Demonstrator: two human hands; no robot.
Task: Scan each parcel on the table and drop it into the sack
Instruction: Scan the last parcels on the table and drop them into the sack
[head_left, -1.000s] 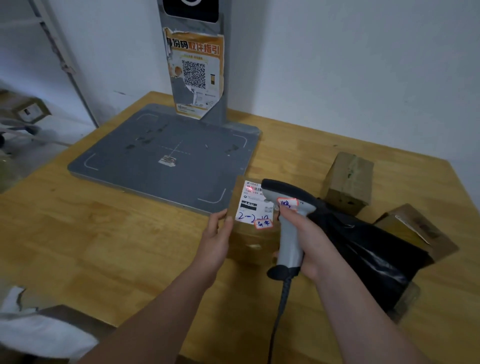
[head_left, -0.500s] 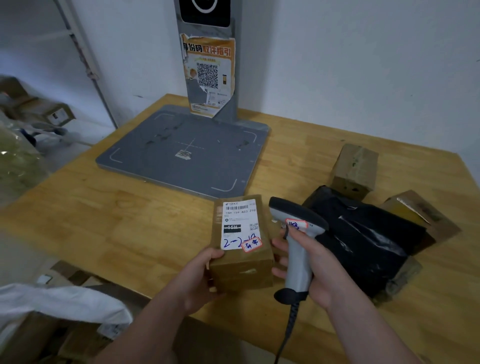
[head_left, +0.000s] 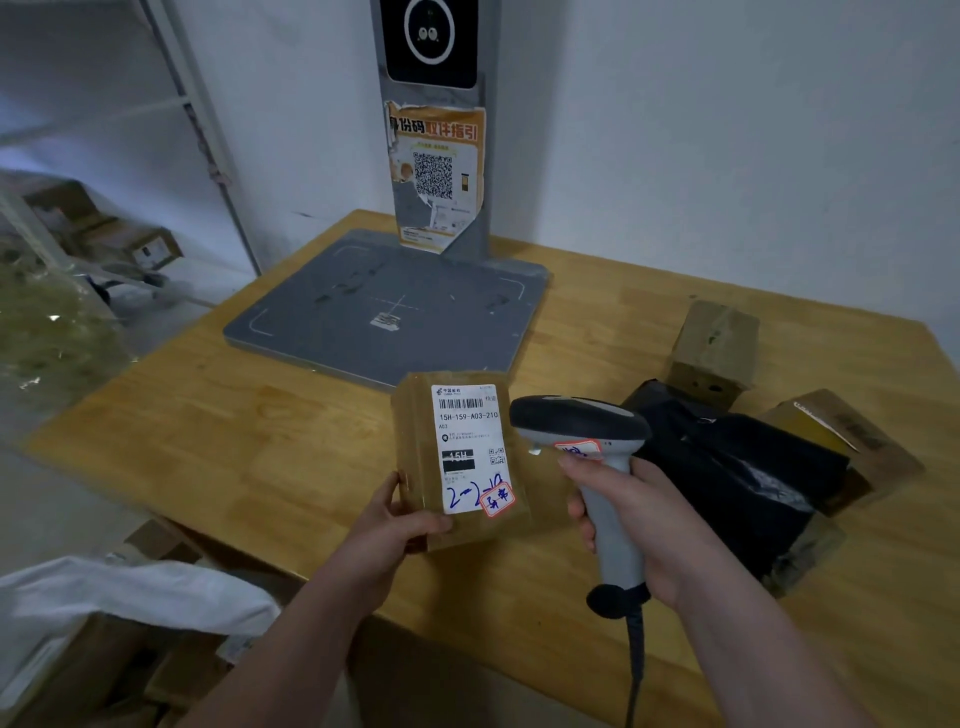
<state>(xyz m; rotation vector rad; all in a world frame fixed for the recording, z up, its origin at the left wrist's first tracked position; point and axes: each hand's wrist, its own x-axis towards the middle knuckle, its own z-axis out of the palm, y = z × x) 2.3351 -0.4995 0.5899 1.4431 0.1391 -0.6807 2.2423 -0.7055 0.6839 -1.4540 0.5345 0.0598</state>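
Wooden table (head_left: 208, 441), left grip (head_left: 392, 527) clamped on parcel (head_left: 462, 441) at its bottom corner, right grip (head_left: 649, 525) clamped on scanner (head_left: 576, 422) just beside.

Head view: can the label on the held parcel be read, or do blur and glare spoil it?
Head view: the label on the cardboard parcel in the left hand is sharp, 15H-159-A03-210 legible, no glare. The light is dim and even. The black plastic parcel shows a soft sheen. The boxes at the left edge are smeared.
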